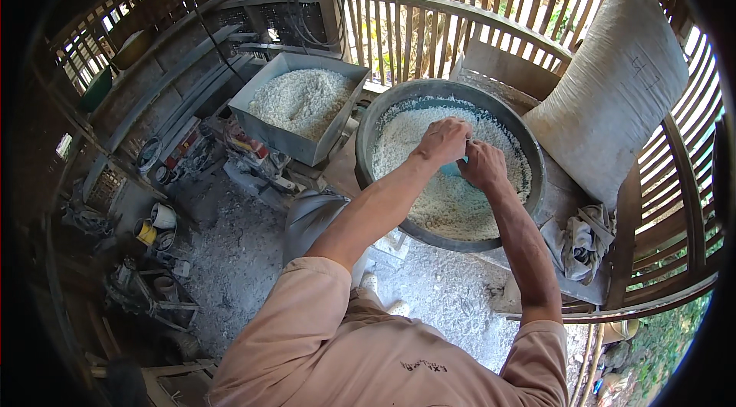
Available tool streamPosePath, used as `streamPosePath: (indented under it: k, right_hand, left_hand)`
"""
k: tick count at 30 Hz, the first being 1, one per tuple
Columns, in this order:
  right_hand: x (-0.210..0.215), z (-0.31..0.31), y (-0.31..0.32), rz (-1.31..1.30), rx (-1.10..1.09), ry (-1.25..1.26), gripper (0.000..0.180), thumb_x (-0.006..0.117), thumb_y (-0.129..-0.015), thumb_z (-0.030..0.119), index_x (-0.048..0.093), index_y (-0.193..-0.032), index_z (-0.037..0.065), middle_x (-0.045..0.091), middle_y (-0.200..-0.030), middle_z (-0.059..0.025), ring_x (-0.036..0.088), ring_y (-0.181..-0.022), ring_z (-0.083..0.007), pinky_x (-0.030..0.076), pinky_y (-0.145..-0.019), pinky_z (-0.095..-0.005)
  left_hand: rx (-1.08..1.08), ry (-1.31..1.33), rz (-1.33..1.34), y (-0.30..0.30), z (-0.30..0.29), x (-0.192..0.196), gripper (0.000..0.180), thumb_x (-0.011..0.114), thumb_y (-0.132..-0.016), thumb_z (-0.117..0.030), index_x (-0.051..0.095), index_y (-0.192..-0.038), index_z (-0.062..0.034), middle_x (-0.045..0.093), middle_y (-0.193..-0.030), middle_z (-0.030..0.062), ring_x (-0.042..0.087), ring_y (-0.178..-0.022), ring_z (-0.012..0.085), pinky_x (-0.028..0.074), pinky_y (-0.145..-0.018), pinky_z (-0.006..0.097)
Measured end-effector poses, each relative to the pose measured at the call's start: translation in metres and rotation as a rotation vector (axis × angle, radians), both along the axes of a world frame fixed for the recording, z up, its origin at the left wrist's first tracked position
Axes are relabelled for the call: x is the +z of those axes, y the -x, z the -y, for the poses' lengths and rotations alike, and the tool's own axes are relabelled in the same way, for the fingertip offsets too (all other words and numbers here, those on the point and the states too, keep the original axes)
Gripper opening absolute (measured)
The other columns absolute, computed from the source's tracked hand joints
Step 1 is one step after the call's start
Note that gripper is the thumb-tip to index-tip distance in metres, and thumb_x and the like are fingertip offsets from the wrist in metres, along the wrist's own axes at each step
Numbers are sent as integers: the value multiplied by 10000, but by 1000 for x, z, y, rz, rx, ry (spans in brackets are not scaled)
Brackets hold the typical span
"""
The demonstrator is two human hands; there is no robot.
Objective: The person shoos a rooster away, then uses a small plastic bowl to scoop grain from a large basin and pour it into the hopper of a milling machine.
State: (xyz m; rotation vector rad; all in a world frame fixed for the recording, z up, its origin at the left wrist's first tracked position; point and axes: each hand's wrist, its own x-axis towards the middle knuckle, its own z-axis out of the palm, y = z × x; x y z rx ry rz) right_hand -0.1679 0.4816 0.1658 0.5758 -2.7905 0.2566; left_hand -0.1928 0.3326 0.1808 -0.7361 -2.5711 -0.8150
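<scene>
Both left hand (445, 140) and right hand (484, 165) meet over a teal scoop (451, 169) amid grain (460, 211) in the tub (364, 154); contact is hidden, so I cannot tell how either grip stands. Tilting the scoop or lifting it overfull could spill grain outside the tub.

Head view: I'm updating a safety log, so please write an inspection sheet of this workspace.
Surface: board beside the tub; floor coated in pale dust.
Work things: white grains in tub and metal hopper; teal item, mostly hidden.
Clutter: buckets left; crumpled cloth right.
Hands: left hand and right hand close together above the tub; grip unclear.
Cables: looped cords hang at the back.
Surroundings: slatted wall; large pale sack at right.
</scene>
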Motion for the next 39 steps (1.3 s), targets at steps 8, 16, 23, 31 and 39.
streamPosePath:
  k: [8, 16, 23, 31, 39]
  right_hand:
    - [4, 1, -2, 43, -18, -3, 219, 672, -755, 222, 668, -894, 52, 655, -907, -137, 653, -868, -348, 517, -769, -467]
    - [5, 0, -3, 34, -33, -27, 203, 608, -730, 169, 666, -871, 36, 663, -901, -157, 656, -862, -361, 518, -763, -468]
    - [5, -7, -4, -34, -1, -90, 171, 556, -799, 157, 684, -756, 53, 671, -754, -206, 684, -736, -363, 533, -674, -472]
    - [43, -61, 29, -409, -261, -124, 166, 491, -897, 133, 618, -970, 55, 677, -912, -131, 686, -800, -295, 555, -657, -427]
    - [1, -11, 106, -290, -200, -172, 153, 494, -900, 144, 626, -894, 67, 686, -850, -134, 700, -791, -288, 557, -657, -418]
  left_hand:
    - [19, 19, 27, -2, 1, 3, 156, 574, -829, -63, 706, -911, -79, 701, -959, 129, 657, -975, 314, 525, -863, 434]
    - [22, -5, -9, -1, 1, 1, 155, 578, -830, -75, 703, -920, -98, 700, -960, 123, 660, -954, 316, 526, -860, 423]
    - [176, -367, -132, 9, 19, 5, 170, 554, -810, -33, 702, -879, -83, 703, -919, 127, 662, -935, 315, 524, -840, 410]
    - [203, -594, -78, -22, 60, 44, 116, 602, -850, -31, 701, -908, -43, 715, -904, 107, 679, -863, 257, 515, -798, 357]
    - [249, -552, -90, -43, 83, 27, 141, 570, -842, 16, 684, -909, -33, 693, -921, 128, 649, -894, 309, 499, -783, 393]
